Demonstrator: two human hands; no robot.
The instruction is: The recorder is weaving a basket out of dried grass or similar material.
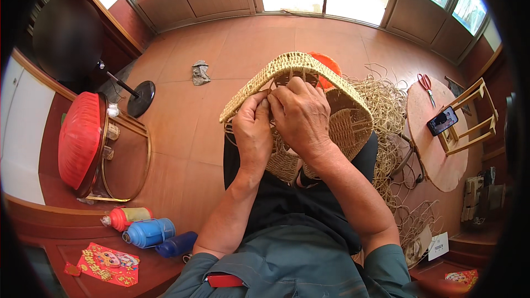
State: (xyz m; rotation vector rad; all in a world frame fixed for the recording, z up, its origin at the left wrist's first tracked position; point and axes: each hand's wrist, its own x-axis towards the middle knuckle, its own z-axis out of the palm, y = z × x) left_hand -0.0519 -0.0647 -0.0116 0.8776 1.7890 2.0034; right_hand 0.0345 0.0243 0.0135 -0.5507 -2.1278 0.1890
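Note:
A woven straw-coloured basket rests between my knees, its thick braided edge arching over the far side. My left hand is closed at the inner side of that edge, thumb and forefinger pinched together on the weave. Right beside it, my right hand is closed too, with its fingers curled down into the basket and its fingertips meeting the left ones. Any strand between the fingertips is hidden. Part of an orange-red object shows behind the braided edge.
Loose straw cord lies heaped to the right. Beyond it, a round board bears red-handled scissors, a phone and a small wooden frame. At left are a red-covered stool, a black round stand base and several flasks.

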